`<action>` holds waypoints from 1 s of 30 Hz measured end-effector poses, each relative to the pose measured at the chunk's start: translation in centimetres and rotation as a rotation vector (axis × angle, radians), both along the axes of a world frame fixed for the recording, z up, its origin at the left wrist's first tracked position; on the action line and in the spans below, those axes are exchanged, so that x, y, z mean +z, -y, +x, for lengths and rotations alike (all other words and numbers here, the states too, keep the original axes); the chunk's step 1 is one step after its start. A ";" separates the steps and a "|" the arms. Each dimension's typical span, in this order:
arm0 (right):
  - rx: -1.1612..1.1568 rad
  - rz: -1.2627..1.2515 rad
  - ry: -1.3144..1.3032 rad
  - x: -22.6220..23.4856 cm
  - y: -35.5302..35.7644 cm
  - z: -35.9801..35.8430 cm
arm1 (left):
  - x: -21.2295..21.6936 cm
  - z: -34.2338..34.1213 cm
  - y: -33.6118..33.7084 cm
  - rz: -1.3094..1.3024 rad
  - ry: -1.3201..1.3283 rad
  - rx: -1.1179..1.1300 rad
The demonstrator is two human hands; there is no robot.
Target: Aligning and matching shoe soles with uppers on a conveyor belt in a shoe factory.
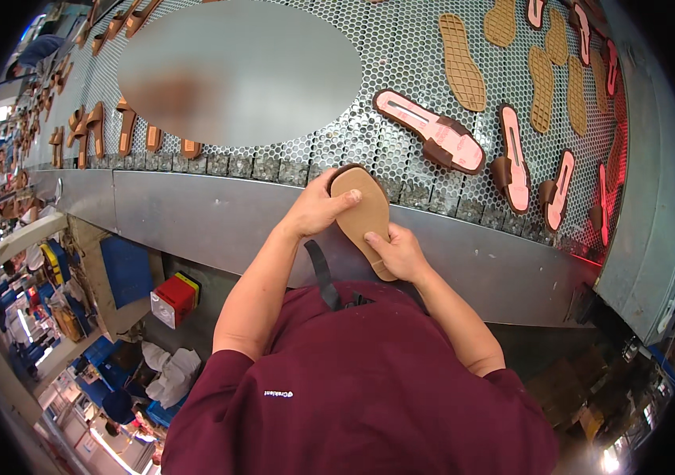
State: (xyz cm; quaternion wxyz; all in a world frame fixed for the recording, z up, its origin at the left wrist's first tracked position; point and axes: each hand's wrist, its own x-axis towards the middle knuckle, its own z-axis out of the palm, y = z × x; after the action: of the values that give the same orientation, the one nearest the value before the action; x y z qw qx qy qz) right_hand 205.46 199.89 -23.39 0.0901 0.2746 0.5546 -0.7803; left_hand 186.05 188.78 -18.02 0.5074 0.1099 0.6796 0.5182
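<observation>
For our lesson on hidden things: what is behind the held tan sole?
The grey metal rail shows behind the tan sole. The left hand and right hand have thumbs on its near face; its far face and any fingers there are covered.

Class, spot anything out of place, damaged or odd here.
One pink-lined sandal lies askew on the mesh belt, more crosswise than sandals to its right. A black strap sticks up at the waist. A blurred oval hides some belt. The held tan sole shows no obvious damage.
</observation>
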 end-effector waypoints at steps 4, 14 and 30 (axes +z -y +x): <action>0.008 0.021 0.004 -0.1 -0.2 0.1 | -0.2 0.4 -0.2 -0.010 -0.006 -0.005; 0.015 0.020 0.012 -0.9 -0.9 0.8 | 0.0 1.8 -1.2 0.009 -0.018 0.041; 0.004 -0.204 0.158 -0.9 -8.3 5.1 | -1.9 4.2 0.5 0.065 -0.100 0.576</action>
State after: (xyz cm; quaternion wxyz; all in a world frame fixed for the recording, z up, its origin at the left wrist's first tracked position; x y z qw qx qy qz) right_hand 210.54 208.17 -24.28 0.1626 0.3237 0.4640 -0.8084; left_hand 190.25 188.26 -19.87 0.3013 -0.0461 0.6902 0.6563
